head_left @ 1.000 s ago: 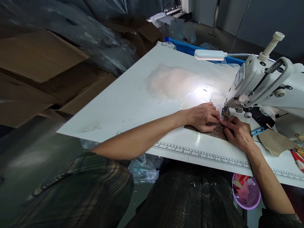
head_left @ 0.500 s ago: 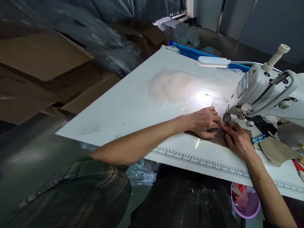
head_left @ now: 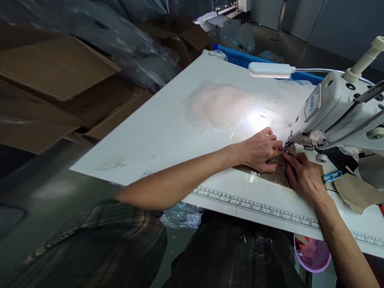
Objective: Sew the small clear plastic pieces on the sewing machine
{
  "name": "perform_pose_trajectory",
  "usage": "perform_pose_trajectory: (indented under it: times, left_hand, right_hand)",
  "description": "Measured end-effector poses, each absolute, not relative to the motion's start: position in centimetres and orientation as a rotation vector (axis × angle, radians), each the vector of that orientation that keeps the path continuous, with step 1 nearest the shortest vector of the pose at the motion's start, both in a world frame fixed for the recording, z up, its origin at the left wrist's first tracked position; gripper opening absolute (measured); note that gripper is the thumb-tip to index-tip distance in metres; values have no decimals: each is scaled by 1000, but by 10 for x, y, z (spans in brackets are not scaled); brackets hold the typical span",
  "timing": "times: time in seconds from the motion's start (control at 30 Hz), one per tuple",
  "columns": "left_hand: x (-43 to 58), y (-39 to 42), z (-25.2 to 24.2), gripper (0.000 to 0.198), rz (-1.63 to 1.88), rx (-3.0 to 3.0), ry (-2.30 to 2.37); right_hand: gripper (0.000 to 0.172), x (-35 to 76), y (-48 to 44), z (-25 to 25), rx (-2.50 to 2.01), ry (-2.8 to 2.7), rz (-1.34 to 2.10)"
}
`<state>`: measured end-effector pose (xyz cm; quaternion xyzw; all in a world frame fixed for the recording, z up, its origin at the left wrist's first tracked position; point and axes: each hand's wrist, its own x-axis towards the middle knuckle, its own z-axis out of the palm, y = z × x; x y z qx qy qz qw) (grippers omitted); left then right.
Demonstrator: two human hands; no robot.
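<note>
My left hand (head_left: 259, 150) rests on the machine bed with bent fingers, closed on the edge of a white sheer fabric (head_left: 279, 130). The fabric spreads back under the bright lamp spot. Just right of it, my right hand (head_left: 306, 174) is closed too, its forefinger and thumb reaching in at the presser foot (head_left: 288, 148) of a white sewing machine (head_left: 336, 104). The two hands' fingertips nearly meet there, and the bit of fabric between them is mostly hidden. Under both hands lies a brown plate (head_left: 279, 172).
A lamp (head_left: 270, 70) hangs over the white table (head_left: 156, 132). Blue thread snips (head_left: 333, 176) and a tan scrap (head_left: 357, 192) lie right of my right hand. A printed ruler (head_left: 252, 206) runs along the front edge, above a purple basket (head_left: 318, 262). Cardboard boxes (head_left: 54, 64) stand left.
The view has shifted slightly, so the machine appears larger and farther right. Both hands stay at the presser foot, the left fingers slightly closer to it.
</note>
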<state>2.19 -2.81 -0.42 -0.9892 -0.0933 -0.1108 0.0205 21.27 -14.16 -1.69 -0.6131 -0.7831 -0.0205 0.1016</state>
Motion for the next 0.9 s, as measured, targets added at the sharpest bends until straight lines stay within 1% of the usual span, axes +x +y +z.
perform_pose_trajectory:
  times: [0.13,0.37,0.43,0.53,0.6,0.7,0.9]
  left_hand:
    - [24,-28,-5,39,-316,-3033,-325]
    - [26,-25,-6,47,-292,-2973,-345]
    - [27,-25,-5,50,-263,-2957,-357]
    - [27,-25,-4,51,-231,-2941,-371]
    - [27,-25,-5,51,-242,-2936,-379]
    - [28,-25,-8,50,-276,-2941,-372]
    - [28,-22,-11,47,-311,-2968,-344]
  right_hand:
    - [42,212,-141,-18,-1835,-2265,-35]
    - [44,219,-143,-8,-1756,-2086,253]
    - [53,222,-140,-2,-1800,-1958,369]
    - [74,227,-132,4,-1871,-1768,549]
    - [83,230,-126,2,-1888,-1692,581]
    - [87,233,-122,-5,-1897,-1624,542]
    - [87,235,-121,-15,-1901,-1531,579]
